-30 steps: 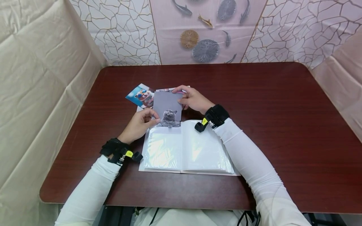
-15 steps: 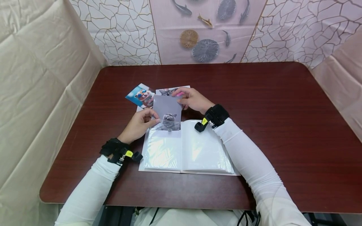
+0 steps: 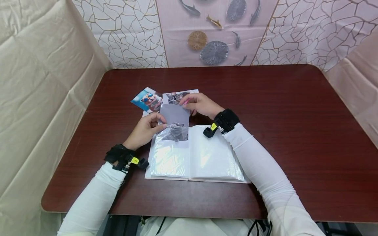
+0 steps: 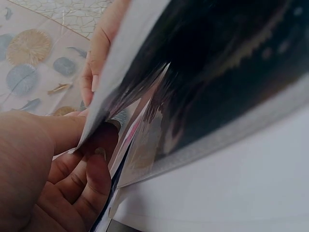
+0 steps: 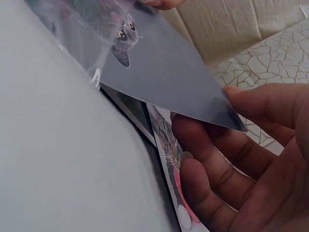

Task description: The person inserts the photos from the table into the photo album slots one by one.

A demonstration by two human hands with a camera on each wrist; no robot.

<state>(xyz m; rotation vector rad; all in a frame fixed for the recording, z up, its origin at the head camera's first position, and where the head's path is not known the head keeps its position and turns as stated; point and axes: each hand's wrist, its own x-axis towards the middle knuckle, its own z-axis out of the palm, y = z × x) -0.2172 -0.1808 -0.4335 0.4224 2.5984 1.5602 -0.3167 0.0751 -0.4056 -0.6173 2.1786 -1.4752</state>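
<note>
A photo album (image 3: pixel 217 155) lies spread on the table, its clear plastic pockets shining. My right hand (image 3: pixel 200 104) pinches the upper right edge of a grey cat photo (image 3: pixel 174 113), thumb on the front and fingers behind, as the right wrist view shows. The photo's lower part, with the cat, sits inside the left page's plastic pocket (image 3: pixel 171 157); its upper part sticks out. At the pocket's top left corner, my left hand (image 3: pixel 147 129) pinches the edge of the page between thumb and fingers. The left wrist view shows that page lifted, its underside dark and glossy.
Behind the album lie a photo with a blue background (image 3: pixel 142 99) and a tabby cat photo (image 3: pixel 174 97), partly under the grey one and my right hand. The brown table (image 3: pixel 283 137) reaches to a patterned cloth (image 3: pixel 214 36) at the back.
The grey cat photo has slid down toward me, deeper into the pocket, and my right hand has come slightly down with it. More of the tabby photo shows. My left hand stays in place.
</note>
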